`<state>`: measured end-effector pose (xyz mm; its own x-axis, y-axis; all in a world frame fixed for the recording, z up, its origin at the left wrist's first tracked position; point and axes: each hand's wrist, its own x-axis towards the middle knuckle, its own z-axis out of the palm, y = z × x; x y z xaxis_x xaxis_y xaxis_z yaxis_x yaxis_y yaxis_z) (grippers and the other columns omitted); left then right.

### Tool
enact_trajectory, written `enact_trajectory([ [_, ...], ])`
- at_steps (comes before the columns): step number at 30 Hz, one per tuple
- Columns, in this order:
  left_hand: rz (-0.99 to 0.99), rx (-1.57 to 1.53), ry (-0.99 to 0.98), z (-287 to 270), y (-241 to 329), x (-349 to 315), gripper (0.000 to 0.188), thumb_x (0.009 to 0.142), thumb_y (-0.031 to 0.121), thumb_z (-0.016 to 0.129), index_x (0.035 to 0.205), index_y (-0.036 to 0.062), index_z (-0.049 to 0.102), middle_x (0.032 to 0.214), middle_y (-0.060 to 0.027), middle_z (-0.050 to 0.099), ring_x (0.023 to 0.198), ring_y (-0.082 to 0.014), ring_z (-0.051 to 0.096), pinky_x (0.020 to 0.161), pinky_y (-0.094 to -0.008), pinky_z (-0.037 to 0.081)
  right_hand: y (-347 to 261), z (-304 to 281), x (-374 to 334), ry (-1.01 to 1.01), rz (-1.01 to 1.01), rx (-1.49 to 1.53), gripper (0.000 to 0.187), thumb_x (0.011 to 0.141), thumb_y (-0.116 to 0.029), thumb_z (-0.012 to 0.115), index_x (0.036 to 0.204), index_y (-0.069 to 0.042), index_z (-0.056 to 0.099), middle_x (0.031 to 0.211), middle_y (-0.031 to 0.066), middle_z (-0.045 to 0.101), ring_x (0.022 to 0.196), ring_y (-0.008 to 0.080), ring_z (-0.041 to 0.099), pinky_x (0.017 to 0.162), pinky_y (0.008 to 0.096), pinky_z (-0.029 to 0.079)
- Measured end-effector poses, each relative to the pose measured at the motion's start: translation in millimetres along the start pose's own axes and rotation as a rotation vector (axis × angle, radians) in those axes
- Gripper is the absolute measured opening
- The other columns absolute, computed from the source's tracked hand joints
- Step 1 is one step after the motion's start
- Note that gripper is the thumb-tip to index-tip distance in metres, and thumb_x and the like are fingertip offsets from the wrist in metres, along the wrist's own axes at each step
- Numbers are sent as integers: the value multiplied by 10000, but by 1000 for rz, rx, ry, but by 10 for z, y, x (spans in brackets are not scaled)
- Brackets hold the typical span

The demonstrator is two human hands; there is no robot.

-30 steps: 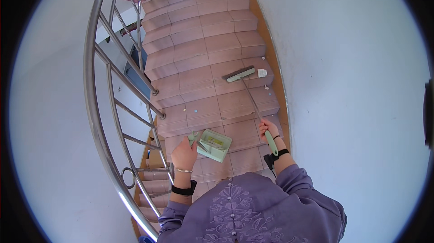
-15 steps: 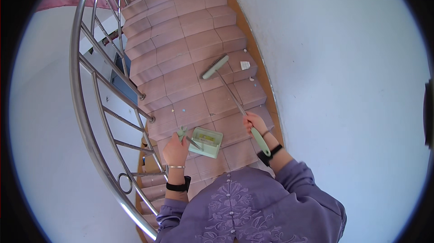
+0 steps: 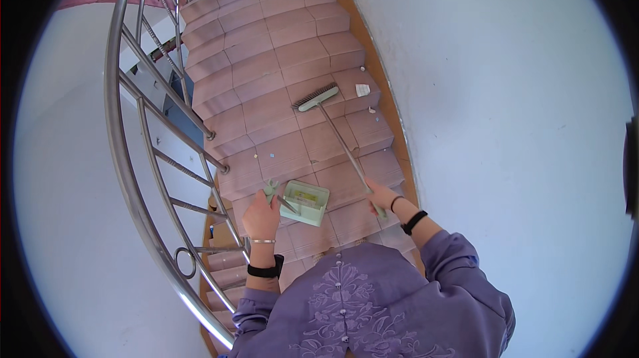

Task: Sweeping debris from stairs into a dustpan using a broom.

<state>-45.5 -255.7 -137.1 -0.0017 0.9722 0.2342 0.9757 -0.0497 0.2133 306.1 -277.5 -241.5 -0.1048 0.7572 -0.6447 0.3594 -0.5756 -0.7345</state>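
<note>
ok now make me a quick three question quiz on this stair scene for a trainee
1. Which hand grips the handle of the dustpan?
2. True or false: the broom head is inside the dustpan.
3. Where is the white scrap of paper in the picture?
A) left of the broom head
B) right of the broom head
C) under the dustpan

Key:
1. The left hand.
2. False; it is clear of the dustpan.
3. B
</note>
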Motion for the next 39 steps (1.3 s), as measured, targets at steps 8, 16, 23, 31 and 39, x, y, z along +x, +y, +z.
enact_trajectory([
  [8, -7, -75, -13, -22, 57, -38, 275, 892, 346, 615, 904, 81, 545, 717, -187, 647, 668, -405, 642, 565, -508, 493, 860, -295, -312, 534, -209, -521, 522, 941, -255, 514, 1451, -266, 402, 1010, 251, 664, 935, 426, 636, 814, 522, 499],
  [16, 0, -19, -16, 34, 62, -94, 263, 884, 353, 620, 923, 103, 551, 713, -139, 660, 632, -364, 652, 533, -476, 503, 40, -760, 147, 686, -143, -543, 423, 943, -261, 499, 1365, -237, 504, 1013, 228, 671, 939, 436, 631, 821, 526, 497],
  [23, -27, 6, -22, -57, 45, -197, 284, 888, 368, 613, 904, 96, 532, 714, -138, 661, 639, -361, 654, 536, -478, 505, -510, -1371, 1109, 737, -182, -568, 359, 937, -218, 435, 1255, -152, 588, 1101, 247, 650, 1047, 430, 613, 893, 503, 496],
  [31, -44, -19, -65, -65, -100, -311, 268, 885, 359, 612, 907, 101, 545, 712, -138, 660, 652, -354, 660, 545, -483, 510, -632, -1306, 1376, 555, -72, -511, 352, 927, -147, 399, 1212, -119, 604, 957, 212, 639, 851, 351, 625, 709, 454, 488],
  [39, -22, -73, -80, 40, 44, -248, 276, 901, 372, 576, 956, 102, 565, 721, -137, 672, 643, -355, 666, 543, -488, 519, 620, -1552, 495, 678, -223, -691, 380, 945, -214, 402, 1283, -143, 560, 872, 214, 676, 646, 343, 650, 599, 456, 526],
])
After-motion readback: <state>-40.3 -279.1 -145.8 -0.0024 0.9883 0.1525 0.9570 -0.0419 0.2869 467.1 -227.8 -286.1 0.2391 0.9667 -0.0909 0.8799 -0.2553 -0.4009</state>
